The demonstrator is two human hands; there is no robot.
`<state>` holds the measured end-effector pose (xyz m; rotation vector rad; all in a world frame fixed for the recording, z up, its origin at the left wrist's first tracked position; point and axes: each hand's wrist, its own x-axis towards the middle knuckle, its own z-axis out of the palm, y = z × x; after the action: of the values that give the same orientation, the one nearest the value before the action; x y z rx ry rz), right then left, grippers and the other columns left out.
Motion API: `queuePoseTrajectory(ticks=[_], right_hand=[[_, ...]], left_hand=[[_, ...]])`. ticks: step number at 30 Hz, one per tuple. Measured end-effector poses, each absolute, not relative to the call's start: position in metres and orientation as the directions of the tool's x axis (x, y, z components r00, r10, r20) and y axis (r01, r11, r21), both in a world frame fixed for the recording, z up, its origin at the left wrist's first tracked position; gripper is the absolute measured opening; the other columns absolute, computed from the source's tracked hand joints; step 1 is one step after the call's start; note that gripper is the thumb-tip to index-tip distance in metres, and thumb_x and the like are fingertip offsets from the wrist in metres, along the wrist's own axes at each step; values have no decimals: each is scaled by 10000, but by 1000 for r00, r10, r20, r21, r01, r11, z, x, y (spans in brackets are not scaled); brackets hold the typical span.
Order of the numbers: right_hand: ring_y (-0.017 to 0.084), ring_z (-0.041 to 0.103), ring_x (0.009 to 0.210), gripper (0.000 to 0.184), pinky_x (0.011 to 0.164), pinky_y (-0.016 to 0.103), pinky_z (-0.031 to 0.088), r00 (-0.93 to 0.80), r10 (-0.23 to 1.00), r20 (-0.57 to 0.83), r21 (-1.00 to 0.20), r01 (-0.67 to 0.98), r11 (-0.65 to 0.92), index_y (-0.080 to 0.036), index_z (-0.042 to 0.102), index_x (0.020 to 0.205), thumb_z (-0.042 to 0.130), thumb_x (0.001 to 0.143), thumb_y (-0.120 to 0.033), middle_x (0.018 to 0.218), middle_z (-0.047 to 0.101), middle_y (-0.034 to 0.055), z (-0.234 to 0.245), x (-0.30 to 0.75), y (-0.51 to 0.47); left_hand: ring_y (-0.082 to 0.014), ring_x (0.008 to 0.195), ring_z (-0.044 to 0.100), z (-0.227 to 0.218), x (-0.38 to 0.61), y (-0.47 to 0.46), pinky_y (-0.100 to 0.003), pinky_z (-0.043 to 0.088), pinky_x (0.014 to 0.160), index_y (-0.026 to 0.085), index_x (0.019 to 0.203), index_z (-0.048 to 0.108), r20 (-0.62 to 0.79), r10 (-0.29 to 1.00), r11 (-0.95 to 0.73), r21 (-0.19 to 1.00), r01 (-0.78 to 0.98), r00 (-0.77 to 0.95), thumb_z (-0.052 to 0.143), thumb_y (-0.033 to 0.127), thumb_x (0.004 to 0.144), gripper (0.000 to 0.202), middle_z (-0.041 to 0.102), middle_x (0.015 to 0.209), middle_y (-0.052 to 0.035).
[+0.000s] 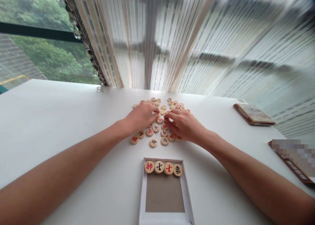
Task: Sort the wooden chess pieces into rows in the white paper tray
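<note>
Round wooden Chinese chess pieces lie in a loose spread on the white table, several with red or black characters, others blank side up. My left hand reaches into the left of the spread, thumb and index finger curled close together beside a piece near the middle. My right hand comes in from the right with bent fingers, its fingertips down among the pieces close to the left fingertips. What either hand pinches is hidden by the fingers. Nearer to me, a shallow white box holds a row of several pieces along its far edge.
A white table spreads around the pieces. On the right lie a brown-edged box and another brown-edged flat object, partly blurred out. String curtains hang beyond the far edge, with a window at left.
</note>
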<state>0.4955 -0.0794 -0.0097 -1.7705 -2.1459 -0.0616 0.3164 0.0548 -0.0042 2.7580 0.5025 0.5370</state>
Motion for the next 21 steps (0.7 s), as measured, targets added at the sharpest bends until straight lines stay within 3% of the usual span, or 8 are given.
queuePoseTrajectory(ticks=[4, 10, 21], right_hand=[[226, 710, 827, 204, 754, 311, 484, -108, 940, 324, -235, 953, 191, -153, 764, 1051, 565, 1008, -134, 918, 791, 102, -12, 497, -79], [192, 660, 720, 142, 722, 316, 491, 39, 925, 378, -350, 931, 104, -169, 814, 960, 673, 955, -158, 913, 787, 89, -13, 501, -78], [184, 632, 672, 191, 678, 306, 454, 89, 915, 394, -378, 923, 72, -179, 783, 846, 642, 969, -221, 781, 745, 56, -11, 503, -78]], left_hand=[[-254, 999, 697, -4, 318, 52, -387, 548, 930, 150, 960, 819, 294, 369, -912, 297, 283, 882, 622, 183, 989, 202, 750, 998, -107], [-267, 969, 688, 3, 319, 43, -387, 545, 880, 130, 922, 805, 279, 366, -927, 197, 320, 888, 606, 212, 1009, 232, 746, 990, -125], [-262, 861, 714, 14, 317, 38, -358, 531, 776, 165, 903, 787, 167, 354, -931, 151, 331, 920, 635, 231, 976, 181, 763, 881, -105]])
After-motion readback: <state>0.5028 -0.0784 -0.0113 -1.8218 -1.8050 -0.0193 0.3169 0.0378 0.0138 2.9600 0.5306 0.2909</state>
